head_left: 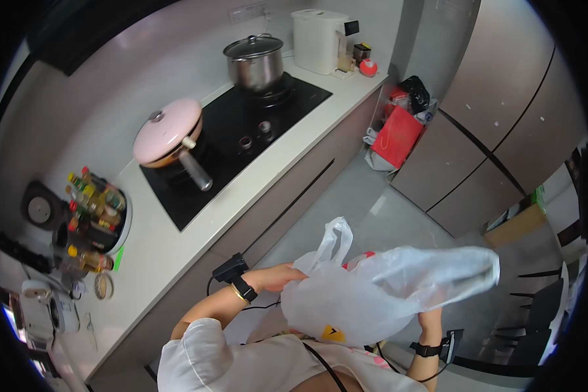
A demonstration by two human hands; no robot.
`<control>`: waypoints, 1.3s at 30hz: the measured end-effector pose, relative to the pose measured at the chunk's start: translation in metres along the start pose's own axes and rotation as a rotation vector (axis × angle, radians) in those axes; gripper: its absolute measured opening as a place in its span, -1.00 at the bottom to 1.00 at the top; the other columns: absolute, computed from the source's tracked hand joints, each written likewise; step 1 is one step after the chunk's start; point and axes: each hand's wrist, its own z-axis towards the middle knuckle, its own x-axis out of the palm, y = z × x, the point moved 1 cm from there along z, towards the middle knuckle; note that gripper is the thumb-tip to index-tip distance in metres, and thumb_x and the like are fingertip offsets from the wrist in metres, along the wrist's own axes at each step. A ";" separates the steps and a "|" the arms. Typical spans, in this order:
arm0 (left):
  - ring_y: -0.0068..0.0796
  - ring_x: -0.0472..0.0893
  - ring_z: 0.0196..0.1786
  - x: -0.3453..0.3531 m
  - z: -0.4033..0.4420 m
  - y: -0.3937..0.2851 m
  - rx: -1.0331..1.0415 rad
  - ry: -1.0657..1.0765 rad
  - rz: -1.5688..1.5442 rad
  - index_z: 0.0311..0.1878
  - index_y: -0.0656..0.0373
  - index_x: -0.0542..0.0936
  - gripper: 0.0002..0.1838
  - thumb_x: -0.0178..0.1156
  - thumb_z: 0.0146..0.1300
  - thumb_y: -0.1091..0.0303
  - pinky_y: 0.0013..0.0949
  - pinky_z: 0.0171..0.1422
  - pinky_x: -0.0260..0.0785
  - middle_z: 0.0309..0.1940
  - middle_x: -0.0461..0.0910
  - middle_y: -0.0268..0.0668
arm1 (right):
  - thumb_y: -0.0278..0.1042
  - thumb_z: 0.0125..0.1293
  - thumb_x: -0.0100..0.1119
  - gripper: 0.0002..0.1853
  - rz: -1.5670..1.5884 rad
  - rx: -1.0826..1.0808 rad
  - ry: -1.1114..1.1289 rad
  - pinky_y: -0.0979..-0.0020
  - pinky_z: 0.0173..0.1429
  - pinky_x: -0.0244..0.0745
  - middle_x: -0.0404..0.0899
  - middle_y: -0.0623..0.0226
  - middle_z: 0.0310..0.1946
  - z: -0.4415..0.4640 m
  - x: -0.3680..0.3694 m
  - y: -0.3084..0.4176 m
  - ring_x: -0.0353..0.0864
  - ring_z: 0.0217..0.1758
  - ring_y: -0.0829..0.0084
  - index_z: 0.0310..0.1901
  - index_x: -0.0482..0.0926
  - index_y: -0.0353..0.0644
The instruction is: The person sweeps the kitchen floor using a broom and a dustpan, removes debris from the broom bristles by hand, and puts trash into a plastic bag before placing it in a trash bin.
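Observation:
A white translucent plastic bag [366,294] hangs in front of my body, its handles loose at the top and one side spread to the right. My left hand [282,276] is at the bag's left edge, with its fingertips hidden behind the plastic. On the other side, my right hand [430,319] is mostly covered by the bag, and its fingers do not show. Red and yellow patches show on the bag, but its contents cannot be made out.
On the counter [242,209], a pink lidded pan [168,132] and a steel pot [255,64] stand on the black cooktop [225,170]. Bottles [95,202] are at left, a white dispenser [317,42] behind. A red bag [397,138] sits beside the fridge [477,130]; chairs [536,307] are at right.

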 end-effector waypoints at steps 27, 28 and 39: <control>-0.40 0.42 -0.08 -0.051 0.199 -0.138 -0.296 -0.121 0.874 0.06 0.14 0.31 -0.53 -0.06 0.13 0.08 -0.41 0.04 0.19 -0.07 0.40 -0.17 | -0.11 0.09 -0.02 -0.62 -0.630 0.354 0.626 0.26 -0.18 0.35 0.48 -0.03 -0.35 0.265 -0.079 -0.045 0.47 -0.21 0.10 -0.25 0.44 -0.31; -0.36 0.44 -0.11 -0.058 0.229 -0.144 -0.414 -0.248 0.935 0.07 0.14 0.28 -0.53 -0.08 0.14 0.09 -0.38 -0.01 0.24 -0.10 0.42 -0.17 | -0.18 0.11 -0.04 -0.63 -0.692 0.268 0.490 0.24 -0.16 0.34 0.46 -0.08 -0.32 0.292 -0.079 -0.046 0.45 -0.20 0.03 -0.17 0.38 -0.31; -0.43 0.47 -0.15 -0.030 0.462 -0.256 0.419 -0.530 -0.073 -0.01 0.21 0.33 -0.68 -0.04 0.13 0.48 -0.38 -0.07 0.35 -0.17 0.44 -0.25 | -0.28 0.11 -0.04 -0.59 -0.825 -0.245 0.826 0.28 -0.17 0.38 0.44 -0.10 -0.27 0.489 -0.028 0.008 0.47 -0.25 0.04 -0.02 0.30 -0.33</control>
